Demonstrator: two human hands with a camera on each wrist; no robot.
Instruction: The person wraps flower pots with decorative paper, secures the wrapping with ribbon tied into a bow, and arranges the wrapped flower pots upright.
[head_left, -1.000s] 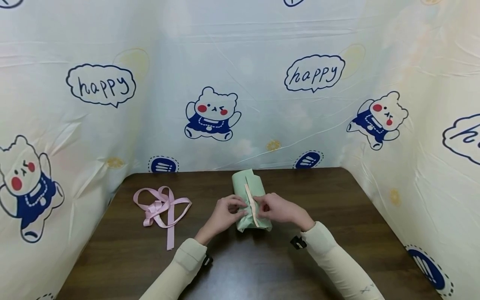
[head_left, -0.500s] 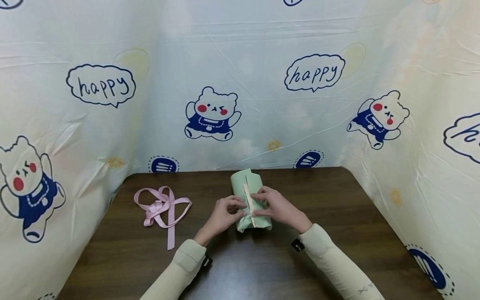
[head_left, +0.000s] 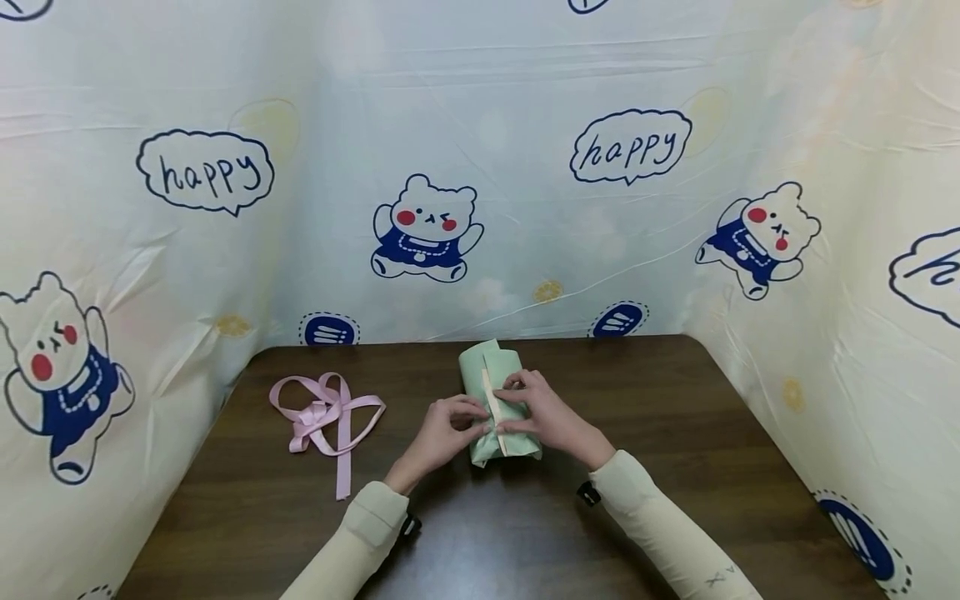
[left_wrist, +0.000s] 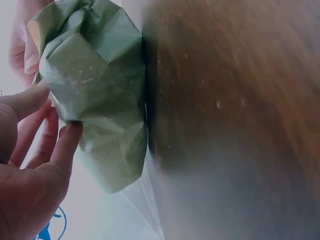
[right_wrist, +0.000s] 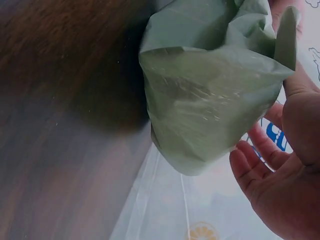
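A parcel wrapped in green paper [head_left: 477,364] lies lengthwise on the table, its crumpled folded end toward me. A narrow cream strip [head_left: 489,389] runs along the seam on top. My left hand [head_left: 442,433] holds the paper from the left, thumb and fingers curled close to the strip. From the right, my right hand [head_left: 551,417] grips the paper at the strip, its thumb nearer me than its index finger. The wrist views show the creased end of the green paper [left_wrist: 95,85], with a raised flap [right_wrist: 287,42] partly covering the right thumb.
A loosely looped pink ribbon [head_left: 342,433] lies on the left of the dark wooden table [head_left: 645,392], one tail pointing toward me. A printed curtain [head_left: 517,250] hangs behind the table and along both sides.
My right hand has shifted leftward over the strip, its fingers more spread than a second ago. The parcel has turned slightly, its far end moving left. The left hand has barely moved.
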